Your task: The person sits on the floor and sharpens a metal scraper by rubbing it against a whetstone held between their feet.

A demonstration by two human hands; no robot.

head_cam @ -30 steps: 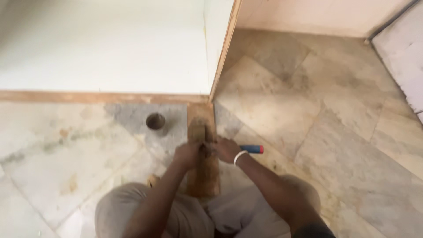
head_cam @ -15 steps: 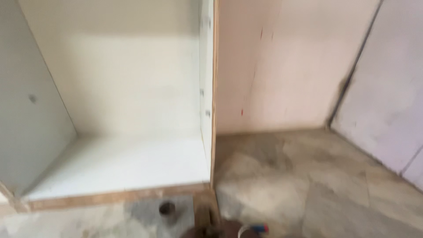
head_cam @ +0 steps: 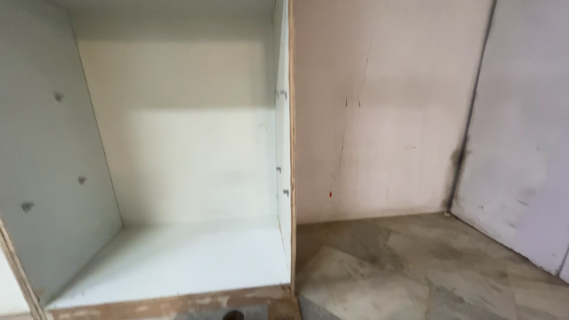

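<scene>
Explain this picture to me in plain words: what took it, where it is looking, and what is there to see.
There is no machine here. A person wears one camera on the head, so the picture shows whatever that person is facing. Right now the camera looks forward, not down, so neither hand is in the picture and nothing can be seen being held.

On the left stands an open white cabinet with no shelves inside. Small shelf pegs stick out of its side walls, and its raw wooden front edge runs along the bottom. To the right is a pale plastered wall with a thin crack running down it. Below that is a grey stone tile floor. A small dark round thing peeks in at the bottom edge; what it is cannot be told.
</scene>
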